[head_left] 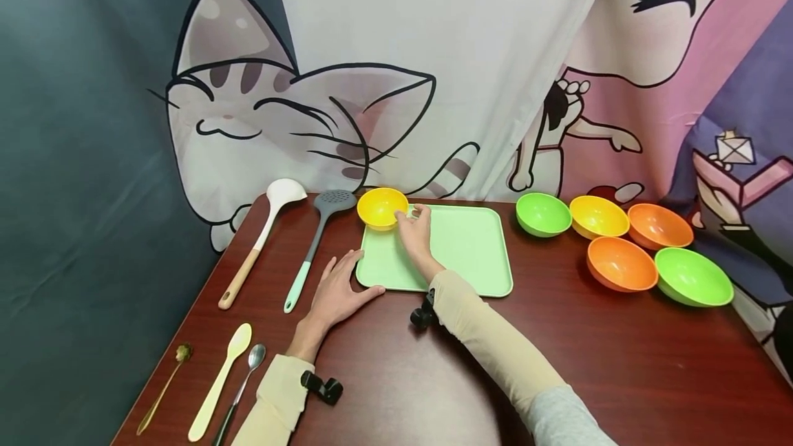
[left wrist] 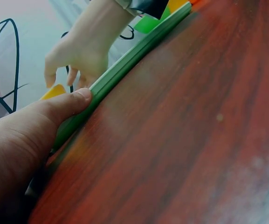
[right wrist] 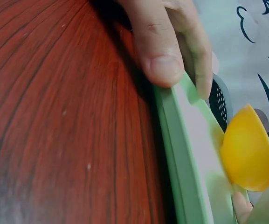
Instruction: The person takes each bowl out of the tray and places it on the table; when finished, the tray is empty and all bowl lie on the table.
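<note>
A pale green tray (head_left: 461,246) lies on the dark red table. A yellow bowl (head_left: 380,206) sits on its far left corner. My right hand (head_left: 414,228) hovers just right of the bowl with fingers loosely curled; a fingertip (right wrist: 240,206) touches the bowl (right wrist: 248,149). In the left wrist view this hand (left wrist: 80,51) hangs over the bowl (left wrist: 55,91) without enclosing it. My left hand (head_left: 337,291) lies flat on the table at the tray's near left corner. Its thumb (left wrist: 76,100) presses the tray's edge (left wrist: 125,65), and its fingers (right wrist: 197,60) reach over the rim (right wrist: 178,140).
A white ladle (head_left: 272,222) and a grey slotted spoon (head_left: 322,226) lie left of the tray. Three small spoons (head_left: 223,377) lie at the front left. Several green, yellow and orange bowls (head_left: 621,263) stand at the right. A cartoon curtain hangs behind the table.
</note>
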The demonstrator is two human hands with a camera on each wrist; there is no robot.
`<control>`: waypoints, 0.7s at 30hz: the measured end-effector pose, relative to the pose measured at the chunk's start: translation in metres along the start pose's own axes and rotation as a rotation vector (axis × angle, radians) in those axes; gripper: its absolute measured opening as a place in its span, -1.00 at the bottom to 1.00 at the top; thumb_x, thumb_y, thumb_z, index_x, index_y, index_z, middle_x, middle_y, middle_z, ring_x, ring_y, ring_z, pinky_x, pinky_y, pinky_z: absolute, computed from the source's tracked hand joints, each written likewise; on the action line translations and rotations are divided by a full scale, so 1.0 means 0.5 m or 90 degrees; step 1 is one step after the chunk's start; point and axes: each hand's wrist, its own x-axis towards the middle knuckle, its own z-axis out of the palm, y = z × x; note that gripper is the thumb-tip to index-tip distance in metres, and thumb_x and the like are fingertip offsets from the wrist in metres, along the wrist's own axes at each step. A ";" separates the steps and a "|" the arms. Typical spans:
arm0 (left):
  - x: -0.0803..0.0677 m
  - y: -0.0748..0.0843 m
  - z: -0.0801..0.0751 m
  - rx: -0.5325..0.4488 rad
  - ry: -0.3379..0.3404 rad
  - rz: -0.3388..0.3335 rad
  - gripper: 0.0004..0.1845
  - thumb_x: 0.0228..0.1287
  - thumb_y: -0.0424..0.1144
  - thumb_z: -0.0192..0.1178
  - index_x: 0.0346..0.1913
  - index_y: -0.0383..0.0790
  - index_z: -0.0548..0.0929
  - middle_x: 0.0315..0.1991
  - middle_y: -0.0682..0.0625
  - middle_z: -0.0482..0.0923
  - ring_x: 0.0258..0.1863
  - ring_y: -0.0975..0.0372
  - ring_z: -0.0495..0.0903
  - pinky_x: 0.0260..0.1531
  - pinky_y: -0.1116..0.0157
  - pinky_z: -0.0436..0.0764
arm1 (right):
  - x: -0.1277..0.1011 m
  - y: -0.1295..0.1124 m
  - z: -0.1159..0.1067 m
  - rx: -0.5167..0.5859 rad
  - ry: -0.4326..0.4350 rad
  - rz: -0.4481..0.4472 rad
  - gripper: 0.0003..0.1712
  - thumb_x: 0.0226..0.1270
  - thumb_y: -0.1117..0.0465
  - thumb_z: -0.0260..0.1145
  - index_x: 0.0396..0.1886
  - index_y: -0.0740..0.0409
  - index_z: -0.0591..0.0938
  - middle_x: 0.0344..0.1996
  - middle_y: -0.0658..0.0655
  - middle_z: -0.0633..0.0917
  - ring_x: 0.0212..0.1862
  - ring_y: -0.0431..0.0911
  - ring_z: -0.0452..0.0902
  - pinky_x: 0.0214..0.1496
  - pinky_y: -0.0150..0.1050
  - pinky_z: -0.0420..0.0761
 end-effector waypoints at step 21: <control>0.002 0.004 0.002 0.006 0.007 -0.003 0.04 0.07 0.40 0.31 0.50 -0.13 0.30 0.47 -0.08 0.34 0.52 0.10 0.23 0.57 -0.02 0.00 | 0.007 -0.001 -0.008 0.082 -0.036 0.046 -0.67 0.40 0.25 0.17 0.12 0.21 0.51 -0.14 0.16 0.59 -0.37 -0.16 0.55 -0.29 -0.30 0.71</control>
